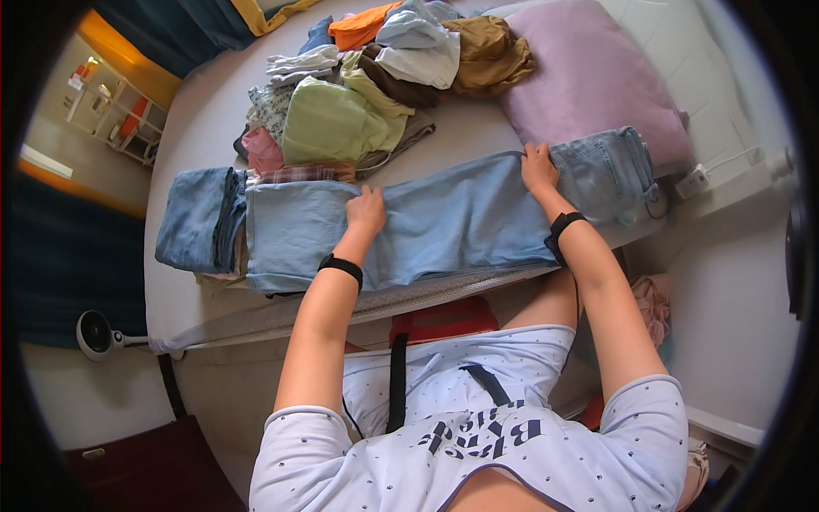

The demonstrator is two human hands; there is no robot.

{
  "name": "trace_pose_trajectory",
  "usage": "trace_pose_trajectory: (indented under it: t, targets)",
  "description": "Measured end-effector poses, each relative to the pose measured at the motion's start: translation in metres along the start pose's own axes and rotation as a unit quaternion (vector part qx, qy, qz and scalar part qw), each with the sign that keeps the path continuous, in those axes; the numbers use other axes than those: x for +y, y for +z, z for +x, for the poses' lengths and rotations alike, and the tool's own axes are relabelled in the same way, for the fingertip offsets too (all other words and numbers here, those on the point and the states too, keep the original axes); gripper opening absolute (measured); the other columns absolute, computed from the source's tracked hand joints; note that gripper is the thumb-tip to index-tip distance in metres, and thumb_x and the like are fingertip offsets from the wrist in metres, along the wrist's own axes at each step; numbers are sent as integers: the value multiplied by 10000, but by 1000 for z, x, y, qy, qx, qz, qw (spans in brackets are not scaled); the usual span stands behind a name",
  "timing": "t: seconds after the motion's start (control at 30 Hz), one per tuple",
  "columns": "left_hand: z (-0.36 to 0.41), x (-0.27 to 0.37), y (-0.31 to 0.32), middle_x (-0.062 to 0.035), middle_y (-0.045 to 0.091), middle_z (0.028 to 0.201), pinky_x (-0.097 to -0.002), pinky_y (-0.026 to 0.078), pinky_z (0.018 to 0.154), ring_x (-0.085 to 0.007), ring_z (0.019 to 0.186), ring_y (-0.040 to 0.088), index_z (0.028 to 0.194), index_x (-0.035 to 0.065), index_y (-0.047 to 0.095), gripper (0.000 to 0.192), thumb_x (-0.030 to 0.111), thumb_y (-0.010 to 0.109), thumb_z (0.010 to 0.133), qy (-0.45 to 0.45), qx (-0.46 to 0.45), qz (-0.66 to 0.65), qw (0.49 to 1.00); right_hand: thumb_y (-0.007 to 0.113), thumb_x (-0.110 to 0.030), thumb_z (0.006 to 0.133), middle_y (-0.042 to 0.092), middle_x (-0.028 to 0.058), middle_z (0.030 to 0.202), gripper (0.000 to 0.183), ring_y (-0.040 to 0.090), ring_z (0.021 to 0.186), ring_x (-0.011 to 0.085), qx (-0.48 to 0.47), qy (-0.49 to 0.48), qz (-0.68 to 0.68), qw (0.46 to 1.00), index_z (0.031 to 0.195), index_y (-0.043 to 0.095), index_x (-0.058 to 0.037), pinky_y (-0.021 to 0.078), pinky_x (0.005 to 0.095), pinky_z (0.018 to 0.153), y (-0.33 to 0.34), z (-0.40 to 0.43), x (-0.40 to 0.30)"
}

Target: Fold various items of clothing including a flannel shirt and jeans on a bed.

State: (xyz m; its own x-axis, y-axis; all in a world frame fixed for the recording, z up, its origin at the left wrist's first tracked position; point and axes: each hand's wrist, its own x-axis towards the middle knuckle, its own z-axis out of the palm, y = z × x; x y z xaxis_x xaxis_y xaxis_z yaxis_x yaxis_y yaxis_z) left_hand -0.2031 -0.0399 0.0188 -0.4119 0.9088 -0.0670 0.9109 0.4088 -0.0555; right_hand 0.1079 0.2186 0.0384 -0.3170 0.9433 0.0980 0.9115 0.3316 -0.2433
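Observation:
A pair of light blue jeans (448, 211) lies lengthwise along the near edge of the bed, legs together, with the waist and pocket end at the right. My left hand (365, 208) grips the upper edge of the legs near the middle, fingers curled. Farther right, my right hand (539, 166) holds the same edge close to the pocket part; its fingertips are partly hidden. Folded blue jeans (195, 217) rest on a stack beside the hem, at the left. A folded plaid cloth (297, 174) shows just behind the spread jeans.
A heap of clothes, with a green garment (333, 121) in front, lies beyond the jeans. A pink pillow (588, 77) is at the upper right. A power strip (693, 182) sits by the bed's right end, a small white fan (96, 335) at the left corner.

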Motion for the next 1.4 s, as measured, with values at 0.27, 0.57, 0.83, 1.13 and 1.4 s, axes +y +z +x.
trace_pose_trajectory:
  t: [0.27, 0.57, 0.83, 1.13, 1.4]
  targets:
    - [0, 16, -21, -119, 558, 1171, -393, 558, 667, -304, 794, 713, 1395, 181, 433, 577, 158, 632, 854, -28, -9, 53, 998, 657, -374, 888, 95, 60, 1647, 824, 451, 1274, 353, -114, -97, -119, 982, 1544, 160, -408, 497, 489, 965, 10, -33, 4]
    - [-21, 52, 22, -159, 378, 1490, -483, 389, 1059, -341, 1340, 424, 1411, 174, 481, 585, 296, 645, 862, 77, 129, -111, 982, 683, -626, 789, 21, 142, 1652, 978, 81, 1493, 447, -277, -243, -126, 921, 1560, 120, -412, 161, 755, 1081, -6, -106, -22]
    - [-91, 132, -3, -196, 168, 1619, -709, 195, 1109, -369, 1496, 176, 1562, 226, 234, 1068, 552, 780, 704, 230, -80, -179, 953, 699, -584, 762, 101, 234, 1621, 973, 133, 1475, 480, -293, -331, -109, 890, 1560, 187, -363, 239, 778, 1025, -5, -163, -17]
    - [-111, 84, 0, -120, 241, 1614, -687, 186, 1138, -327, 1491, 220, 1562, 301, 231, 944, -64, 630, 787, 272, -97, -219, 932, 659, -287, 815, 307, 219, 1554, 804, 297, 1436, 428, -211, -349, -90, 909, 1529, 290, -305, 303, 696, 1061, -14, -183, -14]
    - [-119, 82, 7, -149, 250, 1606, -685, 190, 1130, -324, 1497, 211, 1560, 271, 247, 949, -168, 531, 769, 284, -45, -148, 946, 617, 24, 803, 354, 167, 1540, 866, 345, 1410, 414, -211, -344, -79, 911, 1528, 292, -320, 430, 612, 1018, -1, -174, 17]
